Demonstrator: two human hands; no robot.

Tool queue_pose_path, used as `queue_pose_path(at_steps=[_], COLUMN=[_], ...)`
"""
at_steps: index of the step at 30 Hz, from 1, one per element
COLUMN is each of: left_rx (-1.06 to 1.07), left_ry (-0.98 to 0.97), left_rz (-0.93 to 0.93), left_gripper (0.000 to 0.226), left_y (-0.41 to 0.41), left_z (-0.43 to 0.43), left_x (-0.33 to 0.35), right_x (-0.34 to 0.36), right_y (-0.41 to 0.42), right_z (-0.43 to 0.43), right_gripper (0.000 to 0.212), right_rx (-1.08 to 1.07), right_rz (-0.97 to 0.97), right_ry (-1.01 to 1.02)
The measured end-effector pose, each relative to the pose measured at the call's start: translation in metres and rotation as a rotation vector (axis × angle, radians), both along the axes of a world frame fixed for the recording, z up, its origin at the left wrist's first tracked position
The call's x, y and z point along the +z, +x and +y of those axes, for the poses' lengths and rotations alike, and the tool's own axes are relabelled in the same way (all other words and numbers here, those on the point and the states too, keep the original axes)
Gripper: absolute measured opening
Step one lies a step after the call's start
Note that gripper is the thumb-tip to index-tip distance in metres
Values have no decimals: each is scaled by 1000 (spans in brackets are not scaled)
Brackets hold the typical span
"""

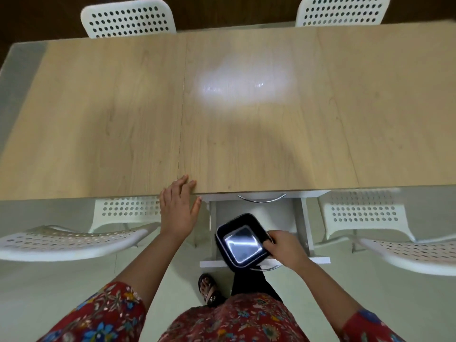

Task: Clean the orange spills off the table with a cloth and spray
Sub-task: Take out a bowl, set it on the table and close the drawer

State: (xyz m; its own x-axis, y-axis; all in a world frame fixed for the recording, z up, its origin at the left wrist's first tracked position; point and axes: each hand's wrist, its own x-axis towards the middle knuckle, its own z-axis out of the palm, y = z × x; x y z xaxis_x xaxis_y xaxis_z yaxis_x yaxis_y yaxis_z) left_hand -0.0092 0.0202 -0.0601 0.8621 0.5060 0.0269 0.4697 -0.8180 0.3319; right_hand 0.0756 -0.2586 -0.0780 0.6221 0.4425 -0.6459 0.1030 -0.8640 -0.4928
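The pale floor of a dining room lies under me, and my sandalled foot is planted just behind an open drawer, so I stand square to it.

Nearest to me, my right hand holds a dark square container over the drawer's front edge. Its fingers are curled round the right rim and the thumb is on top. The container is tipped a little toward me and looks empty, with only light shining off its bottom. It is blurred, so it may be a dish or a shallow tub. I judge I hold it by one rim because it is light, and over the drawer because it belongs there or has come from there.

My left hand is a little further out, its fingers straight and flat on the near edge of the worktop. It grips nothing and, I think, only steadies me as I lean down.

Two white perforated chairs flank me, pulled clear of the edge.

The wooden worktop spreads beyond them with a patch of glare near its middle. I can find no orange spill on it, and neither cloth nor spray is in sight, so the wiping seems either done or not begun.

Two more chairs are tucked in at the far side.
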Motion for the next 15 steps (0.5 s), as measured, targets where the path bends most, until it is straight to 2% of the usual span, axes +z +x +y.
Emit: queue_pose_path(at_steps=[4, 7, 10, 15], left_rx=[-28, -38, -41, -37], left_ry=[6, 4, 2, 3], left_rz=[-3, -5, 4, 33], left_gripper=[43, 44, 46, 47], left_y=[-1, -1, -1, 0], left_z=[3, 4, 3, 2], left_x=[2, 3, 5, 7], right_x=[57, 79, 81, 83], right_y=[10, 27, 47, 70], right_z=[17, 38, 60, 83], right_gripper=[19, 21, 22, 29], right_rx=[-185, -382, -528, -634], right_rz=[-66, -166, -261, -352], right_ry=[285, 388, 399, 361])
